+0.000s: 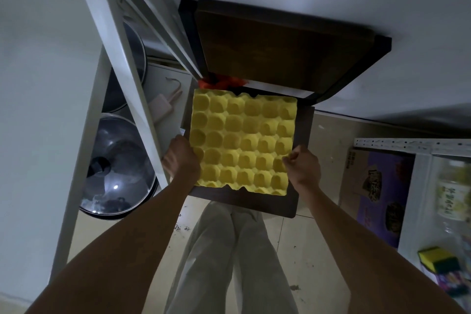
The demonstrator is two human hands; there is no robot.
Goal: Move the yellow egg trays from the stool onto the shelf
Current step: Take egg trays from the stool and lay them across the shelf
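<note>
A yellow egg tray [242, 143] lies over the dark brown stool [293, 201], covering most of its seat. Whether more than one tray is stacked there I cannot tell. My left hand [181, 158] grips the tray's near left edge. My right hand [303, 166] pinches its near right edge, fingers curled on the rim. A white metal shelf frame [119, 41] rises to the left of the stool. A dark wooden shelf board [280, 51] sits above and behind the stool.
Glass pot lids [117, 168] rest low in the white shelf at left. Something orange [219, 82] shows behind the tray. A purple carton [374, 194], a bottle and a yellow-green sponge [437, 260] are at right. My legs stand on the tiled floor below.
</note>
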